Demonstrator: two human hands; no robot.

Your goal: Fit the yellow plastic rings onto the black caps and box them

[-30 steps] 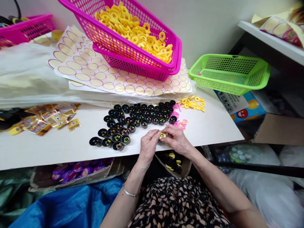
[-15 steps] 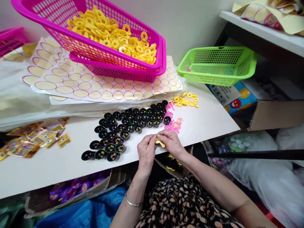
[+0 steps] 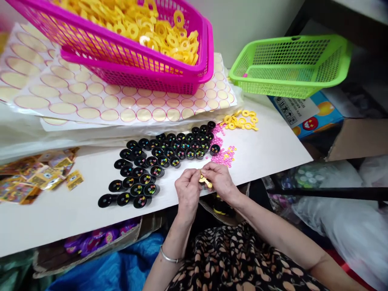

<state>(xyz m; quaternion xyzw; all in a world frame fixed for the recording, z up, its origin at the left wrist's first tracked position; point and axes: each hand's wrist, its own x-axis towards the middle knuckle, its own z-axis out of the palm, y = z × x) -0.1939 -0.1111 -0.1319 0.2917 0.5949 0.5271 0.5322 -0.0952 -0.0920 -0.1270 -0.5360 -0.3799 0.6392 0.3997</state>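
Observation:
My left hand (image 3: pixel 188 190) and my right hand (image 3: pixel 220 180) meet at the front edge of the white table (image 3: pixel 75 206). Together they pinch a small yellow ring piece (image 3: pixel 205 181) between their fingertips. Just beyond the hands stand several black caps (image 3: pixel 157 159) with coloured bits inside, set in rows. A scatter of tiny pink beads (image 3: pixel 224 155) lies right of the caps. A small pile of loose yellow rings (image 3: pixel 242 120) sits farther back right.
A pink basket (image 3: pixel 127 44) full of yellow rings rests on sheets of round stickers (image 3: pixel 91 101). A green basket (image 3: pixel 291 64) stands at the back right. Small printed packets (image 3: pixel 39 176) lie at the left. Boxes and bags crowd the floor below the table.
Both hands stay together on the yellow piece, turning it slightly. The camera has dipped and shifted, so the baskets and caps sit higher and more left in view.

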